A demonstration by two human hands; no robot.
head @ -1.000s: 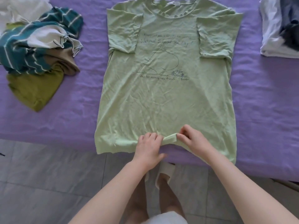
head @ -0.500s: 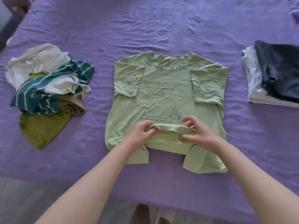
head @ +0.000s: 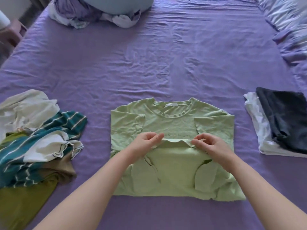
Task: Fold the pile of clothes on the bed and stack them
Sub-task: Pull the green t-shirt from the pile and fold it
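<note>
A light green T-shirt [head: 172, 171] lies on the purple bed sheet [head: 166, 63], collar away from me and both sleeves folded in. Its lower half is doubled up over the chest, covering most of the print. My left hand [head: 146, 141] pinches the hem at the left, and my right hand [head: 209, 143] pinches it at the right, holding it just above the chest. An unfolded pile of clothes [head: 33, 146] lies at the left: white, teal-striped, tan and olive pieces. A folded stack [head: 280, 123] sits at the right, dark garment on a white one.
A bundle of purple and white bedding [head: 103, 12] lies at the far side of the bed. A pale crumpled blanket or pillow [head: 289, 22] occupies the far right corner. A bedside table edge [head: 10, 30] shows at the far left.
Both hands have carried the shirt's hem from the bed's near edge up over the body towards the collar, folding the shirt in half. The view has tilted up, showing more of the bed.
</note>
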